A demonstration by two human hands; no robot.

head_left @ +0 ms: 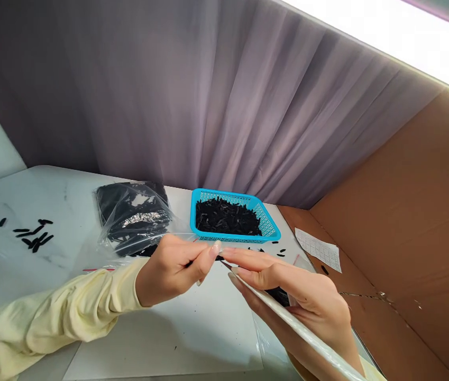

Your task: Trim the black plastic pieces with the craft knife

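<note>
Two hands meet at centre frame: the left hand pinches a small black piece that could slip while the right hand holds a clear bag.

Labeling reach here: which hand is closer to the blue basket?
Right. The right hand has its fingertips just below the blue basket, at its front edge; the left hand sits further off to the basket's lower left.

Two hands — left, right — fingertips together on a small black piece, blue basket behind.
</note>
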